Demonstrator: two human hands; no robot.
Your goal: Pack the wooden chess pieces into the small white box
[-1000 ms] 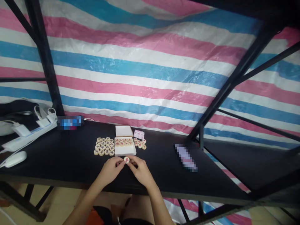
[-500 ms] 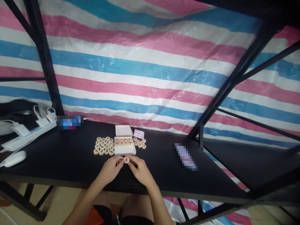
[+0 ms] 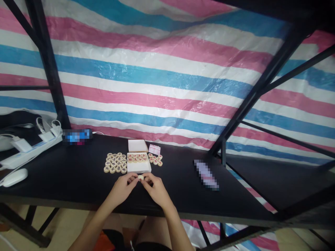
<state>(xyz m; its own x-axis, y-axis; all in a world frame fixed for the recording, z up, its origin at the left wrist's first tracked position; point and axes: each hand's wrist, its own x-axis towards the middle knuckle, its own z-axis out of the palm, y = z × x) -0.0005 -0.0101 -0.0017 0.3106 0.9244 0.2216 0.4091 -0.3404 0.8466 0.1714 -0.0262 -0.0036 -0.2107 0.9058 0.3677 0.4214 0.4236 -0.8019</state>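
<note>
Between the fingertips of my left hand (image 3: 127, 184) and my right hand (image 3: 154, 186) is a round xiangqi piece (image 3: 140, 177), tilted so that its pale rim shows. Both hands are closed on it, just in front of an open white box (image 3: 138, 168). Inside the box, red-marked pieces (image 3: 134, 160) lie in two rows at the far part. To the left of the box, several dark-marked pieces (image 3: 113, 164) sit in a block of rows. A loose group of red-marked pieces (image 3: 155, 161) lies on the right side.
The box lid (image 3: 137, 145) stands behind the box, beside a pink-and-white card (image 3: 154, 149). A blurred-out phone-like object (image 3: 206, 175) lies on the right of the black table (image 3: 178, 195). Far left are a power strip (image 3: 31, 153), a white mouse-shaped object (image 3: 16, 177) and another blurred device (image 3: 77, 136).
The piece in my fingers has turned: its red-marked face was towards me, and now mostly its rim shows. My hands stay in nearly the same place.
</note>
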